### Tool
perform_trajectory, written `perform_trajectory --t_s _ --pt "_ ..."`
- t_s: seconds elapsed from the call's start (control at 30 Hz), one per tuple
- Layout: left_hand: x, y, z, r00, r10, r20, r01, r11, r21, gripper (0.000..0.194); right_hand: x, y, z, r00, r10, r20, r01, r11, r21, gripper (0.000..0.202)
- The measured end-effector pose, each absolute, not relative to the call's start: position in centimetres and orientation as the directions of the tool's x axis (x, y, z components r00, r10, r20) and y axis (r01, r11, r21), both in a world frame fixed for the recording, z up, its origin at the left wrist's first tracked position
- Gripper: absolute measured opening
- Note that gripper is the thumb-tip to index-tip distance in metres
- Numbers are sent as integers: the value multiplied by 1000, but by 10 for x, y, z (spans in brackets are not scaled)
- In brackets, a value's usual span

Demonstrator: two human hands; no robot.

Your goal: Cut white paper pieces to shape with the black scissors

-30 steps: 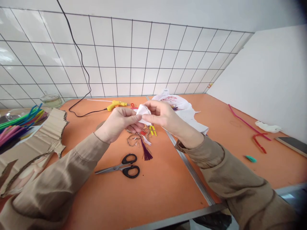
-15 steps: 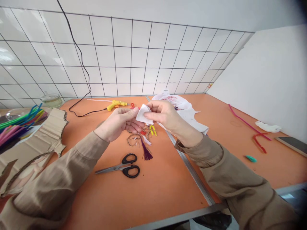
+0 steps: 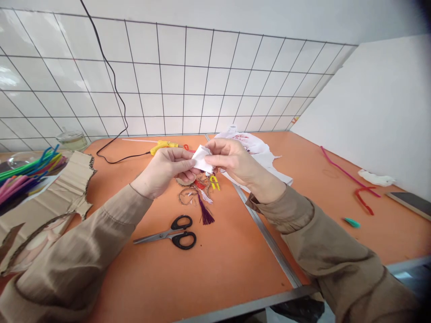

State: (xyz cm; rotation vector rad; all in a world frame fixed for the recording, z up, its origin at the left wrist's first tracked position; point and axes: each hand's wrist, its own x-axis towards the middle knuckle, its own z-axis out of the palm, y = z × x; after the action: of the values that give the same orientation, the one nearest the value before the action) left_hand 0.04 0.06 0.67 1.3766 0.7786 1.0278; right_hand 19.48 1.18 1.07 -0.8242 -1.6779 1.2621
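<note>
A small folded piece of white cloth [image 3: 202, 160] is held up over the middle of the table between both hands. My left hand [image 3: 168, 168] pinches its left edge between thumb and fingers. From the other side, my right hand [image 3: 232, 163] grips the cloth, thumb in front and fingers behind. Just below the hands lie a purple tassel [image 3: 205, 213], a bent yellow piece [image 3: 214, 183] and tangled brown scraps, partly hidden by my left fingers. Behind my right hand spreads a larger white cloth [image 3: 261, 150] with red print.
Black-handled scissors [image 3: 171, 233] lie in front. A yellow glue gun [image 3: 163, 147] with its black cord [image 3: 116, 89] sits at the back. Cut cardboard [image 3: 76, 179] and colourful pipe cleaners [image 3: 30, 175] are at left; a red pipe cleaner [image 3: 362, 202] is at right.
My left thumb and fingers have closed on the cloth's left edge, where the hand was more open. The cloth now looks more folded over. The right hand has barely shifted.
</note>
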Motion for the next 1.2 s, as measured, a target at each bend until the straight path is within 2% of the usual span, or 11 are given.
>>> perform_trajectory --t_s 0.17,0.33,0.47,0.63,0.93,1.2 --pt "-1 2 5 396 906 151 -160 -94 983 15 195 10 15 -403 892 203 -26 210 -977 15" --pt "-2 5 6 459 885 83 -223 24 975 12 194 8 18 -398 893 209 -6 226 -974 9" --pt "-2 7 6 476 879 -8 -234 136 963 29 195 8 20 -399 888 226 -8 244 -970 6" --pt "2 2 6 548 828 -117 -118 216 969 53 198 11 16 -480 844 240 -2 272 -962 6" --pt "4 -2 5 626 763 -159 15 192 981 59 198 8 14 -570 783 248 -18 290 -957 8" --pt "4 -1 -1 640 766 -67 -32 114 993 51 199 11 12 -570 777 267 -29 306 -952 8"
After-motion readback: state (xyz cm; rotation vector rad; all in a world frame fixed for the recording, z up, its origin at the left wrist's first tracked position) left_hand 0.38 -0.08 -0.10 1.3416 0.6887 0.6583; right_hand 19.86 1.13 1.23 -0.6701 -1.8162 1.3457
